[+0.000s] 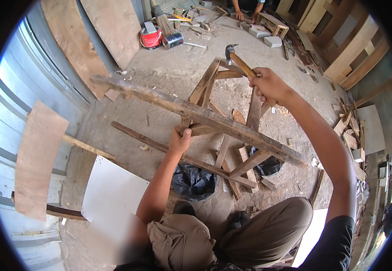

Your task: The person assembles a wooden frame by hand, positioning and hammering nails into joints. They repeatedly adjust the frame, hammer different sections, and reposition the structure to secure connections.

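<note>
Wooden-handled hammer (243,66), gripped in right hand (269,87), slants forward-left, head (229,53) foremost; left hand (179,141) grasps timber frame (227,126)

On the left hand (180,139), most fingers are hidden. The hammer handle (243,65) is partly covered by the right hand (268,86), the white board (111,185) is totally blurred near one corner, and a co-worker (248,5) at the floor's (205,49) far edge gets cut off.

Browns, Black, Red

Long beam (196,113) is showing mottled dark brown; hammer handle (242,64), golden brown; hammer head (230,52), dark grey. Bucket (151,40) is showing red, bag (195,184) black, square panel (113,189) white, trousers (268,231) plain khaki.
</note>
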Demonstrator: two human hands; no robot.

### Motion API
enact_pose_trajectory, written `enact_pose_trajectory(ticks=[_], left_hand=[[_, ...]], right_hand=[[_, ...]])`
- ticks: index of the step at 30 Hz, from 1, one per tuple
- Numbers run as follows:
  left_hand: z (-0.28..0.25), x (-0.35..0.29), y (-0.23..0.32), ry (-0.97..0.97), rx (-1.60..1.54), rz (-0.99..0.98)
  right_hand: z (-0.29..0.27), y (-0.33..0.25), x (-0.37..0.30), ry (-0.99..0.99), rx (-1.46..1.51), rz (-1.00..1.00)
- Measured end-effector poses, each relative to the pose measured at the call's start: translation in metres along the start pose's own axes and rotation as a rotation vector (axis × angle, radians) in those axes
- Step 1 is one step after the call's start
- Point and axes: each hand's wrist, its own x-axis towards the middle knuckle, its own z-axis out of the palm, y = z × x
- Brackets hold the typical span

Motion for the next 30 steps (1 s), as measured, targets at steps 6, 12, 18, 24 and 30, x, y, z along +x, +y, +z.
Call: enact_pose_trajectory(ticks=[6,12,18,24,30], left_hand=[[-0.010,-0.001,-0.009,-0.004,0.010,-0.008],[-0.002,-0.003,-0.012,0.014,0.002,-0.034],[-0.006,-0.003,-0.007,0.012,-0.001,-0.028],[-0.002,-0.006,-0.010,0.043,0.002,-0.027],[-0.015,-0.010,-0.014,0.024,-0.003,0.003]], right_hand=[[0.009,-0.004,0.026,0.151,-0.094,-0.047],[0.010,-0.003,0.047,0.200,-0.092,-0.146],[0.019,0.000,0.060,0.102,-0.125,-0.084],[-0.009,-0.038,0.060,0.411,-0.035,-0.176],[0.006,-0.024,0.054,0.190,-0.168,-0.175]])
